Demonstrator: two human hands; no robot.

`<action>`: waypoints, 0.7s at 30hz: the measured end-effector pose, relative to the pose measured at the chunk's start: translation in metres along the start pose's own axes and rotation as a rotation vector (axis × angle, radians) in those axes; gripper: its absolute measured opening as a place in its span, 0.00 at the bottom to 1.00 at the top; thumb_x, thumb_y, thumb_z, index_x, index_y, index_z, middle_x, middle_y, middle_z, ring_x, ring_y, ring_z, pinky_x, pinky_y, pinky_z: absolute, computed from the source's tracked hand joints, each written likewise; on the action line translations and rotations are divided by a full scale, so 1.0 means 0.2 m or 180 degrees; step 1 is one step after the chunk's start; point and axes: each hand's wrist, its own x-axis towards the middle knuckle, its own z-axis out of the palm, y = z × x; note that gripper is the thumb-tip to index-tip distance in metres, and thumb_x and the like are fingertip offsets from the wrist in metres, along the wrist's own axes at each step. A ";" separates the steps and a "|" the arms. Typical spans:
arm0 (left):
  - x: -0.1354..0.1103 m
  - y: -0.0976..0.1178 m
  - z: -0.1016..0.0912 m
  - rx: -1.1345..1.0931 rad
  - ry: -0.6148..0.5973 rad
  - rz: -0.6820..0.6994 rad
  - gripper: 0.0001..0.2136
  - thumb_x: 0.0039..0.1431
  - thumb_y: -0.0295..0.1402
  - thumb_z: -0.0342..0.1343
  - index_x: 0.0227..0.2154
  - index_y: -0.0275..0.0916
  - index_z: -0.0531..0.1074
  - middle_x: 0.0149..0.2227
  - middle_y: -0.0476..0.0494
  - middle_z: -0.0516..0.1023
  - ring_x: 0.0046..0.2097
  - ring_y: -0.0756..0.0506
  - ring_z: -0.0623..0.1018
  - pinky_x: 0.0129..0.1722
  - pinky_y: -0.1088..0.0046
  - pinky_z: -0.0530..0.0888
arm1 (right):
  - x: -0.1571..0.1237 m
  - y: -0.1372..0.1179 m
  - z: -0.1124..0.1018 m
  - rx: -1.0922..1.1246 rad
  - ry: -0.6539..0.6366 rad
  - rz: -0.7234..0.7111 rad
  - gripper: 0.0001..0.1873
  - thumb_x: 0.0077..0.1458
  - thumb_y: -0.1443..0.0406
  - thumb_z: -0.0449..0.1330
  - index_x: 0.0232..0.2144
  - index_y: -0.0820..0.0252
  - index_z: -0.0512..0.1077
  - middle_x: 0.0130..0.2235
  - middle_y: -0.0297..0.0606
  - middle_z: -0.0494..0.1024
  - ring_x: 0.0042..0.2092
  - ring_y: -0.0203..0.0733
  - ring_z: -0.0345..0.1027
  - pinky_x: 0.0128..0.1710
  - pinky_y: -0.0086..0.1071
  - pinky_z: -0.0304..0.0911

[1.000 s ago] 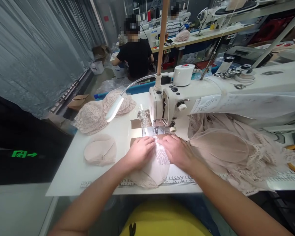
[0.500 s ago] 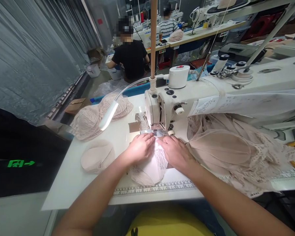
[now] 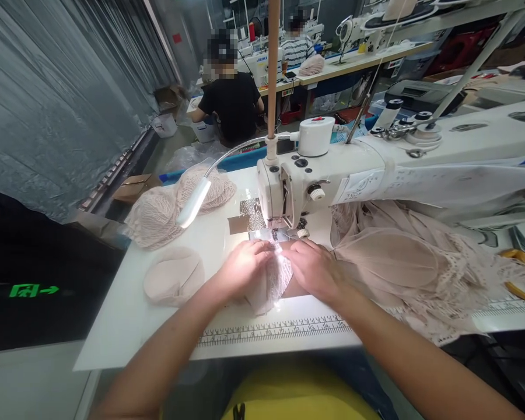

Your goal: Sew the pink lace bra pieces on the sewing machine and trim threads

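A beige lace bra cup piece (image 3: 279, 279) lies under the needle end of a white sewing machine (image 3: 284, 195), lit by its lamp. My left hand (image 3: 244, 267) presses on the piece's left side, its fingers together and fingertips close to the presser foot. On the right edge, my right hand (image 3: 311, 269) grips the lace with bent fingers; the thumb side is partly hidden. Both hands sit just in front of the needle area. A single padded cup (image 3: 174, 276) rests on the table left of my left hand.
Two stacks of lace cups (image 3: 155, 219) lie at the table's back left, beneath a bendable lamp (image 3: 193, 203). Beige lace garments (image 3: 389, 262) heap on the right, beside yellow-handled scissors (image 3: 518, 286). A ruler strip (image 3: 271, 333) runs along the front edge. Two people work at machines behind.
The lace piece has moved forward under the needle and turned, its near end now farther from the ruler. My hands stay on it, slightly shifted. The view has shifted a little.
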 end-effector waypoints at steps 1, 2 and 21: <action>-0.01 0.04 0.00 0.0011 0.0027 -0.0076 0.12 0.61 0.29 0.47 0.44 0.36 0.72 0.48 0.37 0.74 0.49 0.41 0.72 0.48 0.61 0.71 | 0.00 0.00 0.00 0.0045 0.0033 0.0030 0.15 0.59 0.72 0.50 0.36 0.56 0.77 0.32 0.36 0.73 0.37 0.40 0.63 0.35 0.31 0.54; -0.01 0.07 0.00 0.0046 0.0019 -0.0160 0.10 0.61 0.31 0.48 0.40 0.36 0.73 0.44 0.38 0.75 0.45 0.42 0.73 0.44 0.62 0.72 | 0.00 0.00 -0.01 0.0074 0.0034 0.0066 0.15 0.58 0.72 0.50 0.37 0.56 0.77 0.33 0.36 0.74 0.37 0.40 0.64 0.36 0.31 0.55; -0.07 0.05 0.10 -0.0845 0.0266 -0.0361 0.05 0.59 0.28 0.47 0.29 0.37 0.67 0.31 0.43 0.73 0.34 0.46 0.71 0.36 0.68 0.69 | -0.22 -0.05 -0.07 0.0239 -0.0523 -0.0547 0.16 0.53 0.76 0.51 0.40 0.60 0.74 0.32 0.38 0.70 0.33 0.39 0.56 0.33 0.32 0.49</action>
